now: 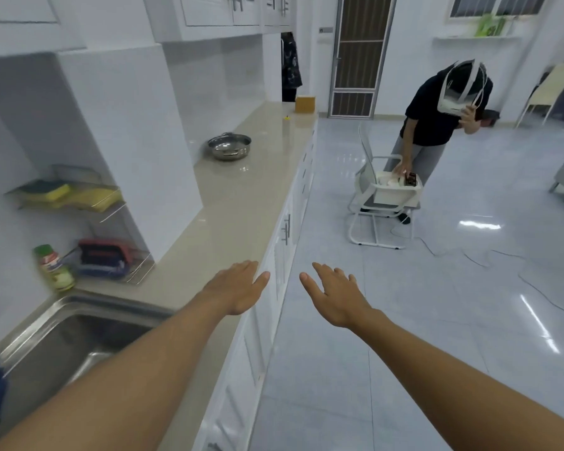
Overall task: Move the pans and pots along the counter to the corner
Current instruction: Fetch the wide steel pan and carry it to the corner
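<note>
A shiny steel pot (229, 146) with two small handles sits on the beige counter (235, 203), far down it and close to the white tiled wall. My left hand (238, 288) hovers over the counter's front edge, fingers straight, holding nothing. My right hand (334, 296) is stretched out beside it over the floor, fingers spread and empty. Both hands are well short of the pot.
A steel sink (69, 340) lies at lower left, with a green-capped bottle (54, 266) and wire racks holding sponges (69, 193) behind it. A brown box (305, 104) stands at the counter's far end. A person (437, 125) bends over a white chair (383, 203) on the tiled floor.
</note>
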